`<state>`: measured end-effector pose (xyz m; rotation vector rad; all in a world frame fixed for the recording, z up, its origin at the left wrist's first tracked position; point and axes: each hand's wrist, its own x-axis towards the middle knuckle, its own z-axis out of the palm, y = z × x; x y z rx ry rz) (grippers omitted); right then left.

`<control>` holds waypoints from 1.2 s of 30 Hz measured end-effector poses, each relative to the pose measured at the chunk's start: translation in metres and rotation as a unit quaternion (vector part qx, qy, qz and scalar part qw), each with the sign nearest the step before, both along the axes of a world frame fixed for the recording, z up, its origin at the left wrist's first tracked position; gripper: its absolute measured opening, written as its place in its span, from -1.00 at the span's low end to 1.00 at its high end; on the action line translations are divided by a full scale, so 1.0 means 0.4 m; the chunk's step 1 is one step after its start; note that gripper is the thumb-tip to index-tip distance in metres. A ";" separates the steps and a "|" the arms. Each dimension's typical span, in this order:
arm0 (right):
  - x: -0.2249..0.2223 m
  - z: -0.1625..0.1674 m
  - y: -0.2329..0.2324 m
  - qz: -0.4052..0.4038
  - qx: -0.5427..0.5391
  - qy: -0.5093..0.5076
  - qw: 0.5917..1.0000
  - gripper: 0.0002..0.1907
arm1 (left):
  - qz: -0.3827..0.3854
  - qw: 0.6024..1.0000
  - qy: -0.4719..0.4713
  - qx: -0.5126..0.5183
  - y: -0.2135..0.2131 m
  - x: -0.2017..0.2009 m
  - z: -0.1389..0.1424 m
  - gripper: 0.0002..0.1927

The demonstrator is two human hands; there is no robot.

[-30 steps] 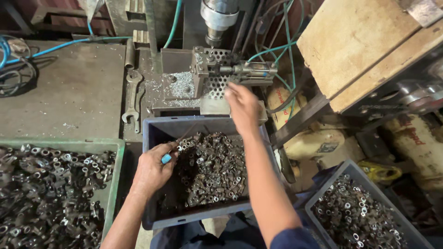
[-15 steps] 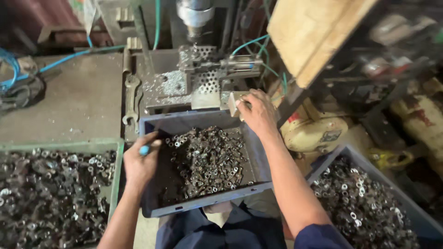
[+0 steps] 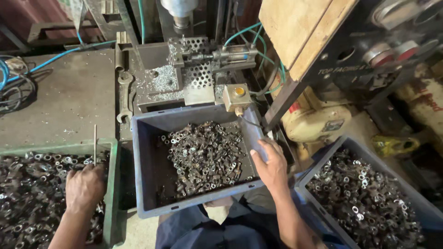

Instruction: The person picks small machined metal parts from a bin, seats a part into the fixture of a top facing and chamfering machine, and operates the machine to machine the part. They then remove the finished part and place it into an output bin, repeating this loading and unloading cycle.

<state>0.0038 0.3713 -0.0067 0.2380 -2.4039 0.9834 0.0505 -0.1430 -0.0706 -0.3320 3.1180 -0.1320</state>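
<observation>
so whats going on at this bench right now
A person sits at a drilling machine with a blue-grey crate of small metal rings in front of them. The left hand is down in the green tray of similar rings, with a thin rod standing up beside it. The right hand rests on the right rim of the middle crate. A second blue crate of rings sits to the right, and a spanner lies on the machine bed.

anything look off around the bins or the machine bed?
Metal swarf is strewn over the machine bed, with a wrench lying loose beside it. The middle grey bin sits tilted across the person's lap.
</observation>
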 end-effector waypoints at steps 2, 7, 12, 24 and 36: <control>-0.013 -0.001 0.002 0.005 0.014 0.000 1.000 -0.64 | -0.004 1.000 -0.020 -0.020 -0.013 -0.011 -0.035 -0.75; -0.004 -0.007 0.001 0.010 -0.005 0.002 1.000 -0.65 | -0.013 1.000 0.003 -0.009 -0.036 0.004 -0.105 -0.68; 0.001 -0.012 0.004 0.005 -0.019 -0.003 1.000 -0.65 | 0.023 0.999 0.004 0.033 -0.032 0.003 -0.123 -0.76; 0.003 -0.003 0.002 -0.014 -0.031 0.002 0.999 -0.68 | 0.162 0.979 -0.036 0.120 0.006 0.011 0.016 -0.57; 0.081 0.007 -0.304 0.280 -0.444 -0.312 0.792 -0.61 | -0.121 0.877 0.365 0.288 0.401 0.104 0.257 -0.86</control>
